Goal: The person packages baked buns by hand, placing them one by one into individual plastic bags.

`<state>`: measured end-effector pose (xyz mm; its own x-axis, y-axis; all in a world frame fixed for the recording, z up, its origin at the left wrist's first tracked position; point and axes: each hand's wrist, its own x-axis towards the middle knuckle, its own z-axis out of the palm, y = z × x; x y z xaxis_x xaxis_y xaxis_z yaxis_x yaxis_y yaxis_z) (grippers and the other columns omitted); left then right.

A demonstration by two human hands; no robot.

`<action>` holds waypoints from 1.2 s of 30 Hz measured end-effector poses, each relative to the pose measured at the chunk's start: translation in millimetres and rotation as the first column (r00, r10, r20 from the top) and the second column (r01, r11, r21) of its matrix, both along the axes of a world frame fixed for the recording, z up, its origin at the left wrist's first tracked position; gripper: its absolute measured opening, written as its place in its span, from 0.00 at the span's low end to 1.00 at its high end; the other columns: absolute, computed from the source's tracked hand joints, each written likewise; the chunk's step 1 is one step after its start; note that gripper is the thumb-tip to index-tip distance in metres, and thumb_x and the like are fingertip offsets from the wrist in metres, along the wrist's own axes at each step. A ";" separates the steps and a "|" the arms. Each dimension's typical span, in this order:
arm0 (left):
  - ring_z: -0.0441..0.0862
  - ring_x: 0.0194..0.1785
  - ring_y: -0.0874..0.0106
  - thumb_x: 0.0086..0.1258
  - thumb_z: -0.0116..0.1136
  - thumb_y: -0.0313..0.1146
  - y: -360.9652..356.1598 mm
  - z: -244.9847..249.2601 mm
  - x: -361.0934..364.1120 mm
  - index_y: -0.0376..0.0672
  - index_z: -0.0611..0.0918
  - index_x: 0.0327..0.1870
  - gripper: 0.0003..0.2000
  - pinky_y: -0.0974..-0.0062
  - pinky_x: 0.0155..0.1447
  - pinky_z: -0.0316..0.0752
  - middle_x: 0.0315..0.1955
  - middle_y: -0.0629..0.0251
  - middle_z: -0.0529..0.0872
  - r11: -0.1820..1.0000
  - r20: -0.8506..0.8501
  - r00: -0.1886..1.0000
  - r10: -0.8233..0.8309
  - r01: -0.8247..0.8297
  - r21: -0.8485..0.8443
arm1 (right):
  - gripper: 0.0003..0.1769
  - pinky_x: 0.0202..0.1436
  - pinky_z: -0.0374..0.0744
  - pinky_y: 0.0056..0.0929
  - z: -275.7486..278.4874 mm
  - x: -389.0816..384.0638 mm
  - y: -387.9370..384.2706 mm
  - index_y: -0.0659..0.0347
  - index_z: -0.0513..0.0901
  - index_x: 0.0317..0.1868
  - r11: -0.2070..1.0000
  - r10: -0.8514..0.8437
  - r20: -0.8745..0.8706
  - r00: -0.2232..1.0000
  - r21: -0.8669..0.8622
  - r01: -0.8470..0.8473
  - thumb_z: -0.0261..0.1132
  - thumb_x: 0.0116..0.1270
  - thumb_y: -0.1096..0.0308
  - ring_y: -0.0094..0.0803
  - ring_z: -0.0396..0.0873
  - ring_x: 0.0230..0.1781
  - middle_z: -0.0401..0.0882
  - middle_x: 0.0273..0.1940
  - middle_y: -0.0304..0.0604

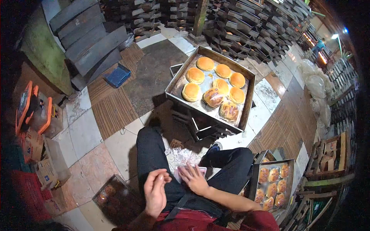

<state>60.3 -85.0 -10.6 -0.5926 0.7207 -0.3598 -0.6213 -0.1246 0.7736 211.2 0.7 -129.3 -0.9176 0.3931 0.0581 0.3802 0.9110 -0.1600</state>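
Observation:
My left hand [156, 192] is raised above my left thigh, its fingers loosely bent and nothing visible in it. My right hand [195, 181] lies with spread fingers on a pile of clear plastic bags [179, 157] in my lap. Part of a pinkish-white printed packet shows beside its fingers. In front of my knees stands a metal tray [181, 101] of round golden buns [195, 76]. Two buns near its front corner, including a wrapped bun [229, 111], sit in clear plastic with dark markings.
At my right stands a metal tray [252, 184] of wrapped buns [271, 189]. A dark tray [115, 196] lies on the floor at left. Clear bins with orange handles [50, 113] and a blue tray [118, 76] are further left. Stacked dark trays [246, 30] line the back.

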 end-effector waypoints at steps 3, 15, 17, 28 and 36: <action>0.75 0.38 0.74 0.69 0.43 0.25 -0.9 -1.4 8.4 0.35 0.75 0.44 0.09 0.76 0.47 0.70 0.35 0.63 0.77 1.000 -0.023 1.000 -0.005 0.005 -0.007 | 0.26 0.67 0.54 0.53 -4.7 9.7 -15.6 0.57 0.67 0.57 0.945 0.327 0.100 0.940 -0.047 -0.324 0.55 0.54 0.66 0.48 0.57 0.65 0.64 0.60 0.48; 0.76 0.46 0.63 0.64 0.39 0.59 -18.1 -42.2 -3.0 0.37 0.73 0.50 0.31 0.63 0.51 0.71 0.42 0.57 0.79 0.956 0.783 0.598 -0.172 0.293 -0.014 | 0.05 0.40 0.74 0.37 125.1 -34.9 40.2 0.60 0.81 0.31 0.835 -0.213 -0.023 0.977 -0.523 0.170 0.59 0.58 0.69 0.46 0.76 0.38 0.76 0.28 0.48; 0.73 0.54 0.53 0.55 0.31 0.74 -24.3 -82.5 -13.6 0.37 0.70 0.57 0.46 0.50 0.59 0.64 0.50 0.52 0.77 0.858 0.825 0.253 -0.506 0.051 0.511 | 0.05 0.52 0.71 0.38 145.4 -41.6 37.6 0.54 0.81 0.30 0.840 0.298 -0.011 0.954 -0.472 -0.268 0.61 0.51 0.67 0.40 0.72 0.49 0.74 0.33 0.40; 0.76 0.54 0.62 0.66 0.51 0.50 -3.7 -36.7 -137.1 0.26 0.70 0.55 0.31 0.68 0.60 0.68 0.52 0.46 0.75 0.655 -0.079 0.818 -0.570 0.510 0.558 | 0.07 0.66 0.56 0.59 211.3 -81.4 117.9 0.58 0.79 0.22 0.757 0.568 -0.169 0.805 -0.275 -0.592 0.66 0.42 0.65 0.42 0.62 0.62 0.76 0.43 0.34; 0.71 0.15 0.83 0.66 0.56 0.36 33.4 -40.5 -120.9 0.39 0.76 0.24 0.12 0.82 0.21 0.68 0.12 0.72 0.74 0.924 -0.184 0.921 -0.342 0.294 -0.245 | 0.07 0.59 0.71 0.46 201.5 -132.8 179.6 0.61 0.78 0.25 0.693 0.694 -0.307 0.652 0.034 -0.721 0.62 0.41 0.71 0.46 0.74 0.53 0.79 0.41 0.48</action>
<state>-60.7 -51.6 -51.1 -0.4254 0.8068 -0.4100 -0.4124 0.2304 0.8814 78.4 180.3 72.2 -0.8679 -0.3526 0.3500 -0.4464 0.8627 -0.2376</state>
